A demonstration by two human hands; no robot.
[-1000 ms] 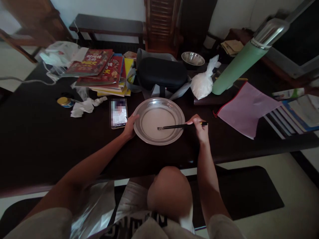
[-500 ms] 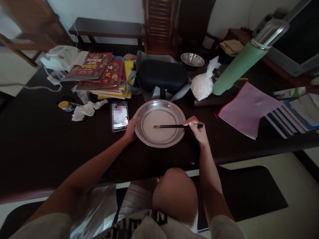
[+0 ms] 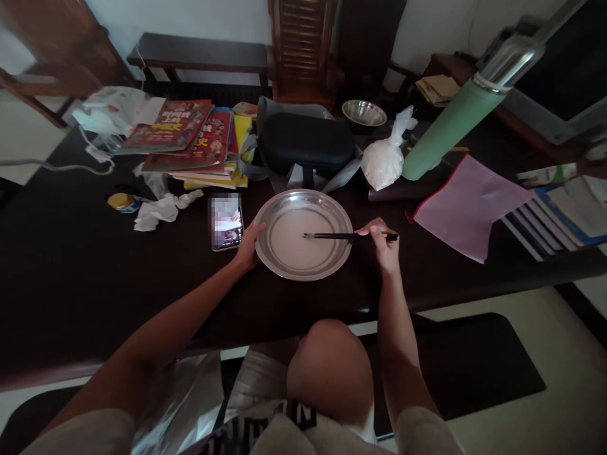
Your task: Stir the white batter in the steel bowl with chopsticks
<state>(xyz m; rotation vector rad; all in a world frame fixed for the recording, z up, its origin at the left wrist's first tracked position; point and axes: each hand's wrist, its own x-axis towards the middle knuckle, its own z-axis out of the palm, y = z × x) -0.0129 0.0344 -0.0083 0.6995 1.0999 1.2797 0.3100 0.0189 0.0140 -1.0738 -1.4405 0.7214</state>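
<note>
A round metal basin (image 3: 303, 273) with a pale, whitish content in its bottom rests on the dark table. My left hand (image 3: 248, 248) grips its left rim, thumb on top and the other fingers beneath or behind it, partly hidden. To the basin's right, my right hand (image 3: 383, 245) is closed around a pair of black chopsticks (image 3: 334, 236). Their tips point left over the middle of the basin; I cannot tell whether they touch the content. Just left of my left hand lies a phone (image 3: 226, 221) with its screen lit.
Behind the basin sits a black case (image 3: 307, 142). A knotted bag of white powder (image 3: 382, 164) and a tall green thermos (image 3: 453, 123) stand to the right, near a pink folder (image 3: 474, 208). Stacked books (image 3: 184, 136), crumpled tissue (image 3: 159, 212) and a small jar (image 3: 123, 202) are at left.
My right hand has shifted slightly right, drawing the chopsticks' tips right and a little up across the basin. My left hand keeps its hold on the rim. The phone screen picture differs.
</note>
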